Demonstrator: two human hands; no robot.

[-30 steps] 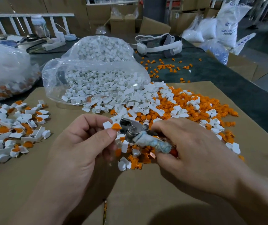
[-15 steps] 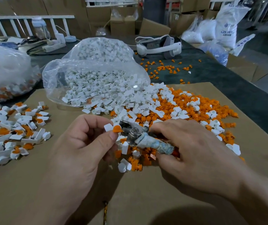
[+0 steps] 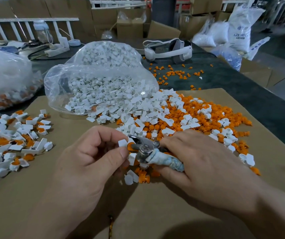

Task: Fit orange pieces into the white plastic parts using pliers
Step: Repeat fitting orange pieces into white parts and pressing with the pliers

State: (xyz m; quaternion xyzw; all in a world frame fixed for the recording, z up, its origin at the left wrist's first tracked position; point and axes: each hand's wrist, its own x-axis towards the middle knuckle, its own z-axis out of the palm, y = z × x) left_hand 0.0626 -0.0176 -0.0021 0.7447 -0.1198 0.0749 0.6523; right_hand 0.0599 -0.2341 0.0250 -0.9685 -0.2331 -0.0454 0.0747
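Mid-frame on the cardboard sheet (image 3: 34, 195), your right hand (image 3: 198, 163) gripped the pliers (image 3: 145, 149) by their wrapped handle. Your left hand (image 3: 90, 163) pinched a small white plastic part (image 3: 122, 143), its orange piece (image 3: 130, 146) seated against the plier tips.

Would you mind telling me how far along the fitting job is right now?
Done: a spread of assembled pieces lies at the left on the cardboard sheet. In hand: the left hand holds a white part with orange insert at the pliers, gripped by the right hand. Left: a big loose pile and an open bag of white parts.
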